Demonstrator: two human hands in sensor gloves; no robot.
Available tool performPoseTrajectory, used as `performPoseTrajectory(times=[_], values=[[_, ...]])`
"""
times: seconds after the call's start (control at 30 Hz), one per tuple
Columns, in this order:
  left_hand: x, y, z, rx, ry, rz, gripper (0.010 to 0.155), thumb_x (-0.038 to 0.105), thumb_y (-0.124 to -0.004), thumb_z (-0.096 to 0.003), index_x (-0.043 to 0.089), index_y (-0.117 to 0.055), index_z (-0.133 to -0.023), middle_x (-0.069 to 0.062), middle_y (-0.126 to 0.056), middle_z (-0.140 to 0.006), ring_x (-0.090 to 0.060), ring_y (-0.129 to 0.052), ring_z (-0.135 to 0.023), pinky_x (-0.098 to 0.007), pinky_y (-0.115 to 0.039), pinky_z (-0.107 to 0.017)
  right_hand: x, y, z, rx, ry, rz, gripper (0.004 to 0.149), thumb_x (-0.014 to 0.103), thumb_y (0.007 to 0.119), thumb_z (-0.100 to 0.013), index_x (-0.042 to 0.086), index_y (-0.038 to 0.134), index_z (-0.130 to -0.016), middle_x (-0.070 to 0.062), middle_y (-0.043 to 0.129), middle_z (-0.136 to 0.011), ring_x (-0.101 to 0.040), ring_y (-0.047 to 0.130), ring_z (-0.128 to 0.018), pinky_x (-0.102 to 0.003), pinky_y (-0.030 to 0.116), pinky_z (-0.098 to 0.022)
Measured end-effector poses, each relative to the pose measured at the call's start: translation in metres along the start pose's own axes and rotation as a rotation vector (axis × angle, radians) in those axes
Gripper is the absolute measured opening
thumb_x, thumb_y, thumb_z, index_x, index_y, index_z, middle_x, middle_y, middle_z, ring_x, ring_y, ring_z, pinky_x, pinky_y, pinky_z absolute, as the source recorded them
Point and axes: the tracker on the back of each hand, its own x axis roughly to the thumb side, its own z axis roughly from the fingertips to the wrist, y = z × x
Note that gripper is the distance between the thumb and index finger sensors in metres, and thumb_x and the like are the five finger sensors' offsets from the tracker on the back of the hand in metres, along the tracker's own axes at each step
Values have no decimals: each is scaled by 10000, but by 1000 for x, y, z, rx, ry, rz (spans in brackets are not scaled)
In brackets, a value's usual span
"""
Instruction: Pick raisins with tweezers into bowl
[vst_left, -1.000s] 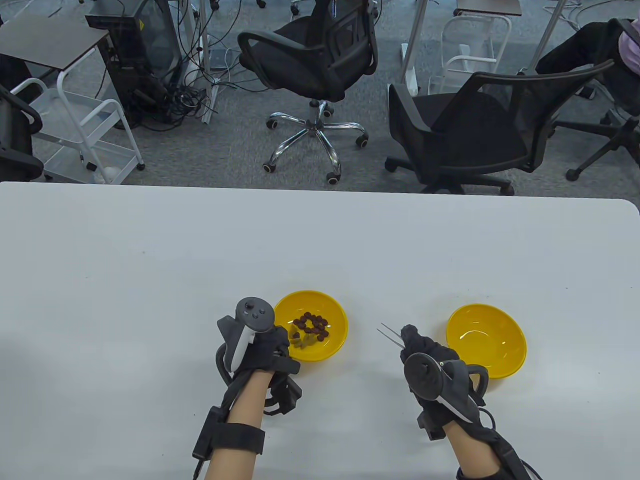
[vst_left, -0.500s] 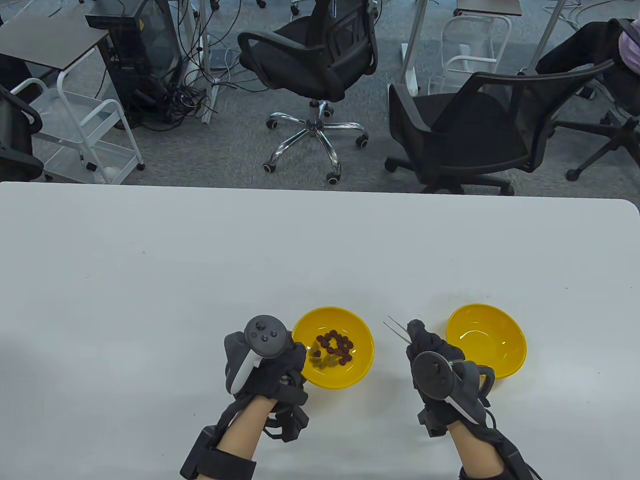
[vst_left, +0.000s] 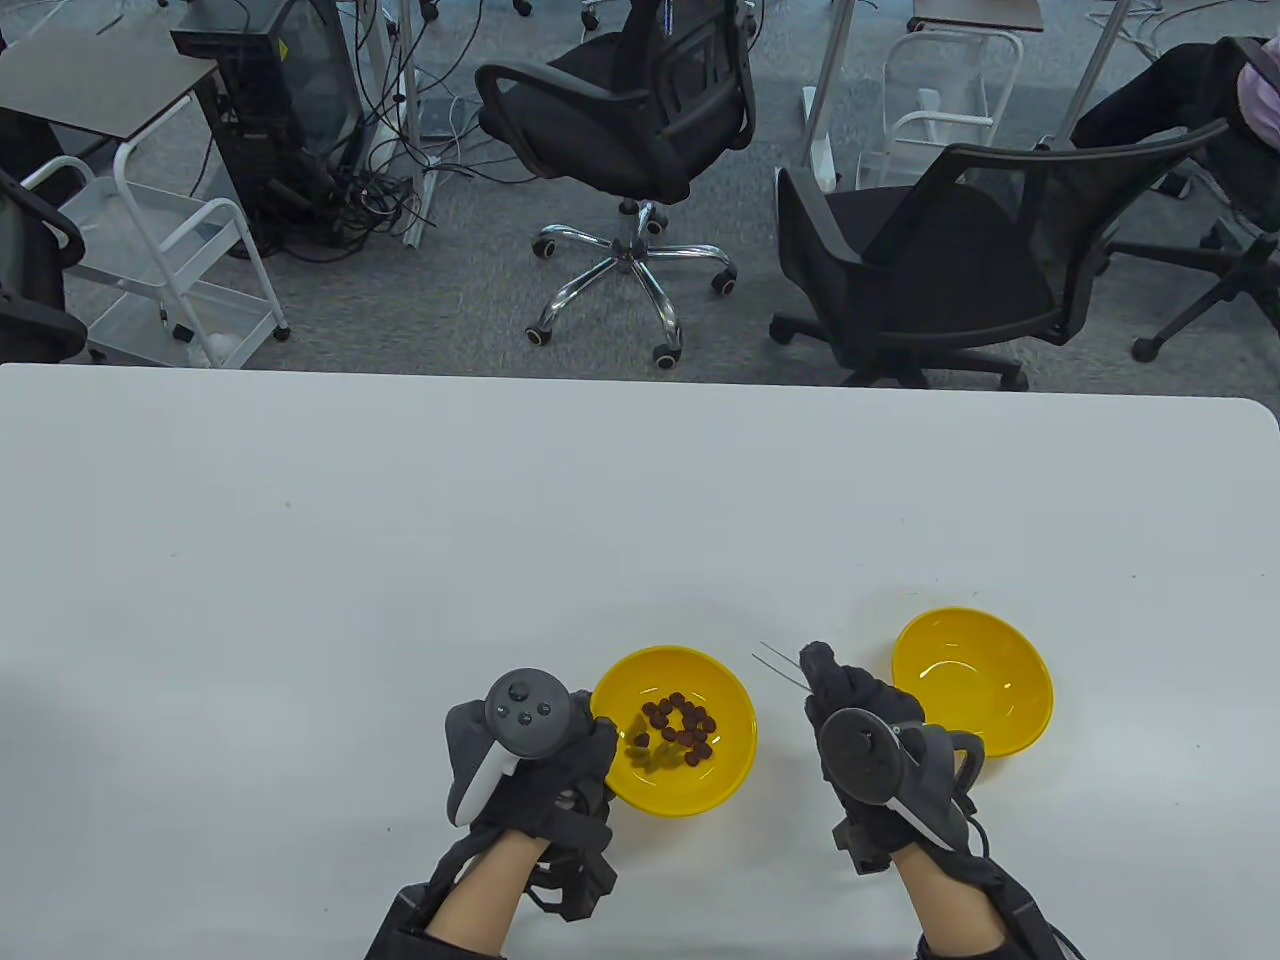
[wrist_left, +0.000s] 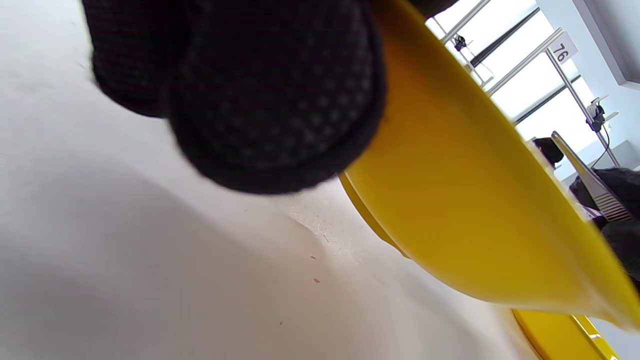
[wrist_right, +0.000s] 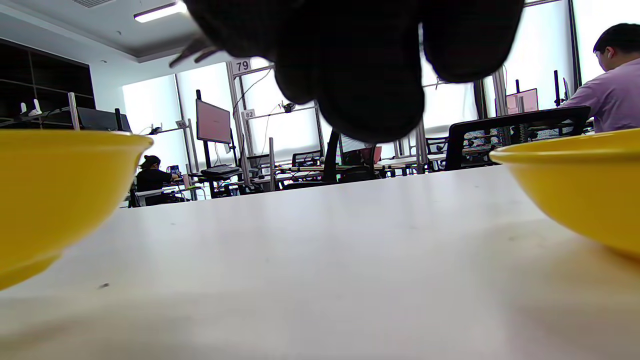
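White tabletop (vst_left: 400, 520) carries two yellow bowls. None of the raisins (vst_left: 680, 730) has crossed yet: all lie in the left bowl (vst_left: 730, 700), gripped at its rim by the left hand (vst_left: 535, 760). Right hand (vst_left: 865, 730) pinches the tweezers (vst_left: 778, 665), tips apparently empty, beside the bare right bowl (vst_left: 1000, 640).

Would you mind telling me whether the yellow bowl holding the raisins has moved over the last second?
Yes. The yellow bowl of raisins has slid toward the empty yellow bowl, which stayed put, and nearer the table's front edge, with the left hand at its rim.
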Motion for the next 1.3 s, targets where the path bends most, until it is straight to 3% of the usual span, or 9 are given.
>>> performPoseTrajectory(times=[0.5, 0.7, 1.3], values=[[0, -2, 1, 3, -14, -7, 557, 310, -605, -553, -83, -607, -946, -76, -1047, -431, -48, -1058, -155, -414, -890, -401, 14, -7, 6, -43, -91, -22, 531, 321, 787, -414, 132, 789, -910, -55, 941, -706, -164, 1041, -466, -498, 778, -545], [0, -2, 1, 6, -17, -13, 557, 312, -604, -553, -81, -607, -947, -75, -1047, -431, -48, -1058, -154, -413, -889, -403, 24, -12, 10, -41, -174, -31, 506, 347, 814, -393, 187, 848, -872, -36, 962, -689, -159, 1036, -472, -500, 764, -557], [5, -7, 2, -17, -37, -26, 557, 313, -605, -552, -80, -608, -947, -75, -1047, -428, -46, -1056, -153, -414, -889, -405, 64, 1, 28, -18, -446, 304, 479, 377, 821, -379, 227, 907, -826, -35, 927, -678, -183, 980, -522, -543, 690, -619]])
